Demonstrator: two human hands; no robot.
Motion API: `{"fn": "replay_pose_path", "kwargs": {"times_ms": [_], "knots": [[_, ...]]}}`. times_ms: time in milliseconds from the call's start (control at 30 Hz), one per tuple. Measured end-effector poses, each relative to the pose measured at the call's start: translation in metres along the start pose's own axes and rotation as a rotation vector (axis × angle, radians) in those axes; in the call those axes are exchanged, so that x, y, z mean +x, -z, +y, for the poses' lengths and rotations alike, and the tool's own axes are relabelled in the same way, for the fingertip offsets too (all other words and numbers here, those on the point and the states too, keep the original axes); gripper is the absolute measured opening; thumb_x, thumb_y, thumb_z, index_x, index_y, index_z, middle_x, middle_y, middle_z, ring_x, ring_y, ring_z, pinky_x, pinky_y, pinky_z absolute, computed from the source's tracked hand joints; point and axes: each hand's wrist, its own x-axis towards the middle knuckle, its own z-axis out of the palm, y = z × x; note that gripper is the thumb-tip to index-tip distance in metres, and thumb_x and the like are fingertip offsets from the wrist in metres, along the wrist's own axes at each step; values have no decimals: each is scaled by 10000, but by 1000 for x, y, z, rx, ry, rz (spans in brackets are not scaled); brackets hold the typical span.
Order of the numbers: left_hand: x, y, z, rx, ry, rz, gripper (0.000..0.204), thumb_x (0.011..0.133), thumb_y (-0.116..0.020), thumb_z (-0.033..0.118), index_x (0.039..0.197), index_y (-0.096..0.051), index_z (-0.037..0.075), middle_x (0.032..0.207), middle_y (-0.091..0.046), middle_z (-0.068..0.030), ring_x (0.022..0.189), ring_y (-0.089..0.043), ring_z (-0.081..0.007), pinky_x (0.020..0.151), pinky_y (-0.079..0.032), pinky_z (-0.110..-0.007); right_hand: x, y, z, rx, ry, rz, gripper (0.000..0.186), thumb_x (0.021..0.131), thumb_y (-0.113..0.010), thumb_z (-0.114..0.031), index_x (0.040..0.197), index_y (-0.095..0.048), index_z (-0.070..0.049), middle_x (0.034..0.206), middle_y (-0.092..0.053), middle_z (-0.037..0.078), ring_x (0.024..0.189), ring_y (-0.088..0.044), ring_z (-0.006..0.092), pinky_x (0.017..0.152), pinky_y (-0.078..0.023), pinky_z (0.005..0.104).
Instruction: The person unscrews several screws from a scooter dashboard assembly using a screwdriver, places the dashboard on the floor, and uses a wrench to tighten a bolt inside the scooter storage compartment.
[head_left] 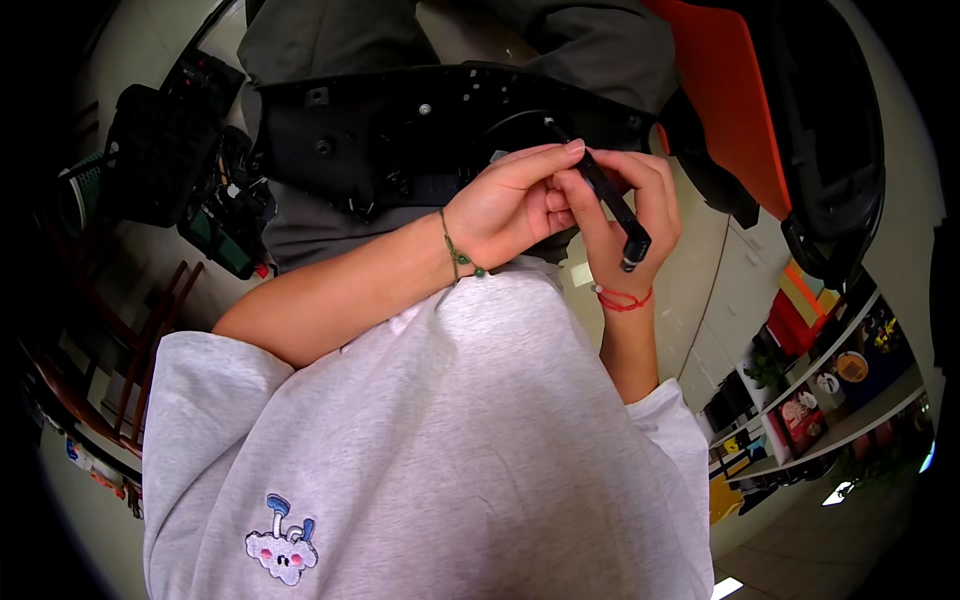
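Note:
A slim black bar-shaped piece (614, 205) with a short bent end is held slantwise between both hands. My right hand (640, 200), with a red cord bracelet at the wrist, pinches it along its middle between thumb and fingers. My left hand (515, 195), with a green bracelet, has its thumb and fingertips closed at the upper end of the bar. The exact kind of the piece does not show. Across the lap, beyond the hands, lies a large black panel (385, 125) with several small holes and fittings. The hands cover part of it.
An orange and black chair (735, 100) stands at the right. At the left is dark equipment (155, 150) with cables. Farther right, a shelf (850, 400) holds several colourful objects. A dark red wooden chair frame (130, 350) shows at the far left.

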Motion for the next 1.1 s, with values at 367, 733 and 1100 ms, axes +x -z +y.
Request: {"fn": "replay_pose_path", "kwargs": {"times_ms": [367, 733, 1100], "knots": [[-5, -11, 4, 6, 12, 86, 289, 983, -527, 314, 879, -616, 59, 659, -484, 64, 561, -409, -38, 649, -428, -213, -3, 0, 2, -5, -5, 0, 257, 716, -787, -9, 935, -655, -26, 885, -598, 88, 727, -587, 165, 591, -477, 257], [-5, -7, 3, -81, 18, 10, 214, 980, -517, 256, 1009, -619, 70, 622, -418, 70, 545, -375, -29, 562, -377, -210, -4, 2, 5, -62, 81, -30, 278, 700, -779, 32, 948, -659, -8, 903, -587, 98, 733, -583, 173, 634, -470, 261], [-2, 1, 2, -19, 31, 27, 210, 992, -476, 224, 832, -561, 119, 651, -465, 67, 558, -403, -39, 586, -389, -218, -3, 6, 2, -13, 87, -40, 231, 735, -747, 40, 951, -702, -27, 914, -592, 77, 791, -604, 177, 670, -492, 270]]}}
